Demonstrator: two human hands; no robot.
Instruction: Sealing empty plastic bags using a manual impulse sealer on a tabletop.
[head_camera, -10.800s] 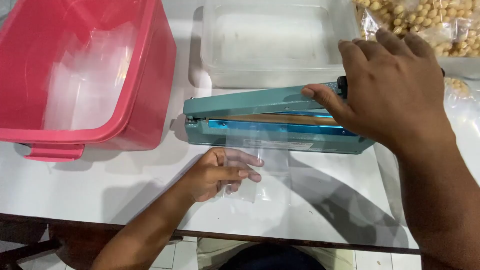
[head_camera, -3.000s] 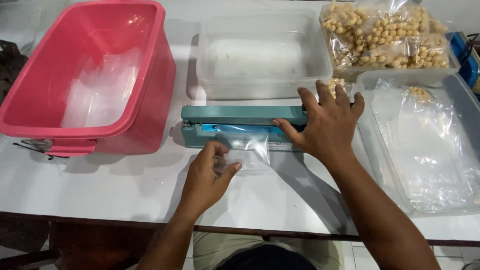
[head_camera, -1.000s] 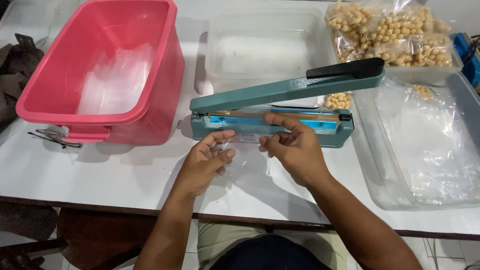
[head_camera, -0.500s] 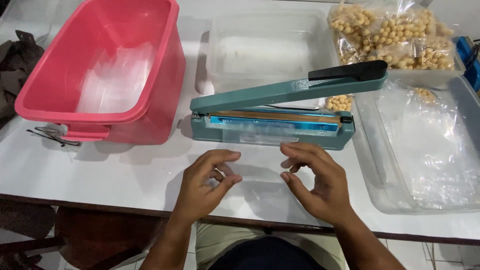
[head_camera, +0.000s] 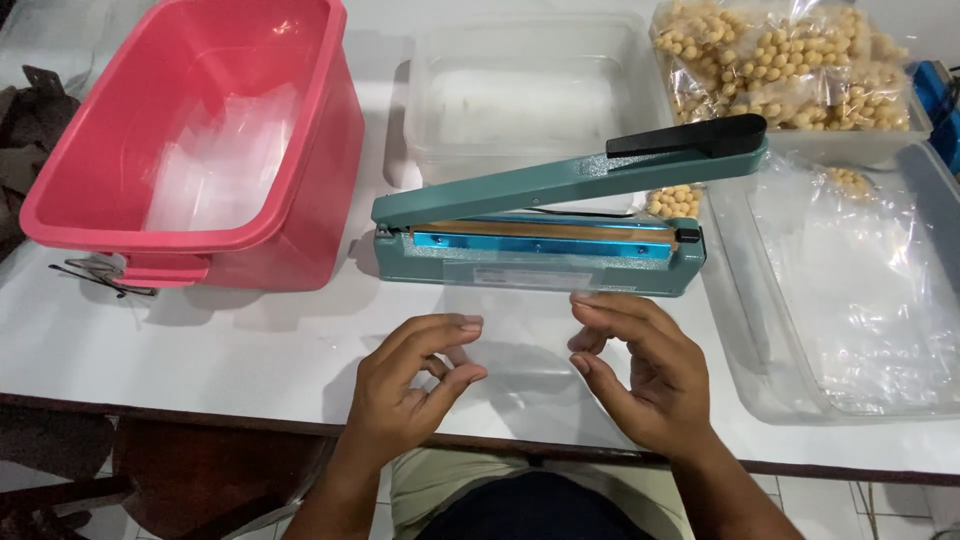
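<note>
A white table (head_camera: 250, 350) fills the view, its dark front edge running just under the wrists; below it a strip of tiled floor and the person's lap show. On the table's left stands a big pink tub (head_camera: 200, 150) with clear plastic lying in its bottom. At the right edge sits a clear tray (head_camera: 770, 390) holding loose clear bags, and at the back, in the middle, an empty clear box (head_camera: 530, 90). Behind the tray, sacks of pale round snacks (head_camera: 780, 60) are piled in another container.

In the middle lies a teal sealer (head_camera: 540, 250), its arm raised on the hinge at the left, black handle up at the right. A few snacks lie just behind its right end.

A small clear bag (head_camera: 515, 330), hard to make out against the white, lies flat on the table just in front of the sealer, between the two hands. The left hand (head_camera: 415, 385) is at its left side, fingers curled with thumb and forefinger close together; whether they pinch the film I cannot tell. The right hand (head_camera: 640, 370) is at its right side, fingers spread and bent, clamped on nothing.

Bare table runs from the tub's foot to the front edge on the left; to the right, the tray's wall stands near the right hand.
</note>
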